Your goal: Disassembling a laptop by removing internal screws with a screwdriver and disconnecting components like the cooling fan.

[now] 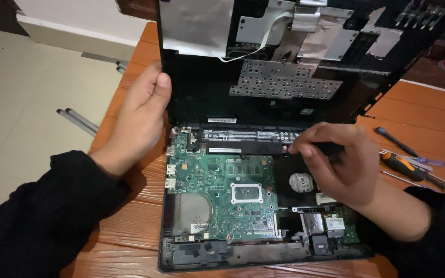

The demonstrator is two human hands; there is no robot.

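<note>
An opened laptop base (181,260) lies on an orange wooden table (130,226), its green motherboard (217,190) bare. The black top cover (202,98) stands lifted upright behind it, showing metal shielding and a white ribbon cable. My left hand (140,121) grips the cover's left edge and holds it up. My right hand (336,162) hovers over the right side of the base, fingertips pinched at the long black battery strip (248,136) above the round-labelled hard drive (301,183). Whether the fingers hold anything small, I cannot tell.
Screwdrivers lie on the table at the right: an orange-and-black one (413,170), a dark blue one (395,140) and a thin one. Two thin metal rods (78,121) rest on the tiled floor to the left. A white wall base runs along the back left.
</note>
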